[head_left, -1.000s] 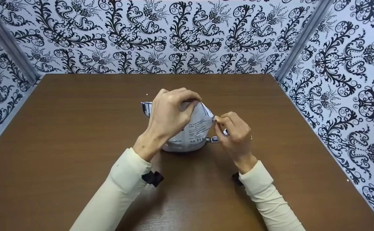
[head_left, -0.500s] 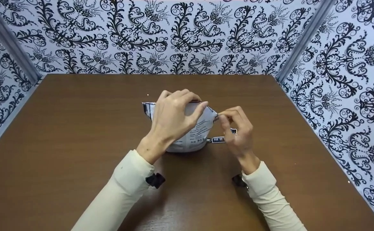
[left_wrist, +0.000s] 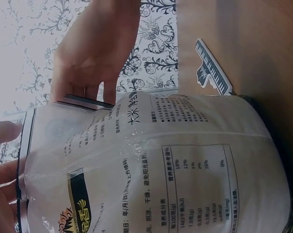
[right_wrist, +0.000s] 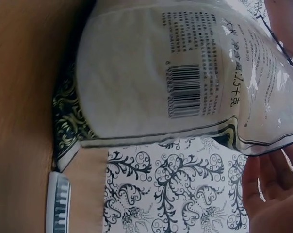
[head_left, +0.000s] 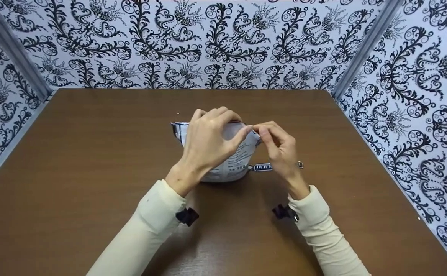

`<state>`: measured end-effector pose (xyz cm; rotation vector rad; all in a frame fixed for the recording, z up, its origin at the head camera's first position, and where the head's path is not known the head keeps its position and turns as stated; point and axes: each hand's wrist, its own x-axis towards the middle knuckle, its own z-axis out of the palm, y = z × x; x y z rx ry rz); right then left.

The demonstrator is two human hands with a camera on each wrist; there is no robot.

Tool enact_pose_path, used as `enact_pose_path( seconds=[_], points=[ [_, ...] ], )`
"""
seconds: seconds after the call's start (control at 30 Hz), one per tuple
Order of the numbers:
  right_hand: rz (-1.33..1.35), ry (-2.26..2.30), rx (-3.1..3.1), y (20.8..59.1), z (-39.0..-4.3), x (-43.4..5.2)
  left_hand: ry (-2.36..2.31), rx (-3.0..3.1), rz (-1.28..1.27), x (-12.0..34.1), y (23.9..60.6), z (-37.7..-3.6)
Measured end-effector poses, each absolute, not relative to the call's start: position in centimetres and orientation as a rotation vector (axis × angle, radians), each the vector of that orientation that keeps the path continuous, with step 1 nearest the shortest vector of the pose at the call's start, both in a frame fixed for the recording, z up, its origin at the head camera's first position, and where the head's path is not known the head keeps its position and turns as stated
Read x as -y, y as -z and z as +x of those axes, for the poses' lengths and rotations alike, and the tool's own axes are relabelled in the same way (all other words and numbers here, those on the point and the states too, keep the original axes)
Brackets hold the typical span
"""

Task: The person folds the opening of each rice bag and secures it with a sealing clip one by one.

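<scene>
My sleeves come in from six o'clock, and just past them my left hand [head_left: 204, 143] wraps over the top of the white bag [head_left: 231, 161], fingers curled round its upper edge, while my right hand [head_left: 279, 147] pinches the bag's top corner at about three o'clock between thumb and fingertips; both grips are closed on the bag, neither has any slack. The bag stands upright near the middle of the desk [head_left: 93, 153], plump and heavy at the bottom, its printed back panel [left_wrist: 185, 170] toward me. To do this well, I judge I should keep my left grip firm so the standing bag does not tip, and work the corner with my right in a short, controlled pull rather than a jerk, since the contents look loose and would spill if the film gave way suddenly. Just right of the bag's base, at four o'clock, a small flat clip printed like piano keys [head_left: 263, 167] lies on the desk, apart from the bag; I keep my wrist above it. Beyond, at twelve o'clock, the patterned wall [head_left: 223, 46] closes the space.
</scene>
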<state>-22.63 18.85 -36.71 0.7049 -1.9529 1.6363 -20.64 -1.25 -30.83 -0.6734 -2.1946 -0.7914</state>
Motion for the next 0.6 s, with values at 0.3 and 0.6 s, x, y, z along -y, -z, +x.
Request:
enact_pose_path(
  seconds=[0.3,0.6],
  points=[
    [0.713,-1.663,1.937,36.0,-22.6,-17.8,0.790,2.195,-0.680,1.2,30.8,-20.7],
    [0.725,-1.553,1.936,36.3,-22.7,-17.4,0.780,2.222,-0.679,1.3,31.0,-20.6]
  ],
)
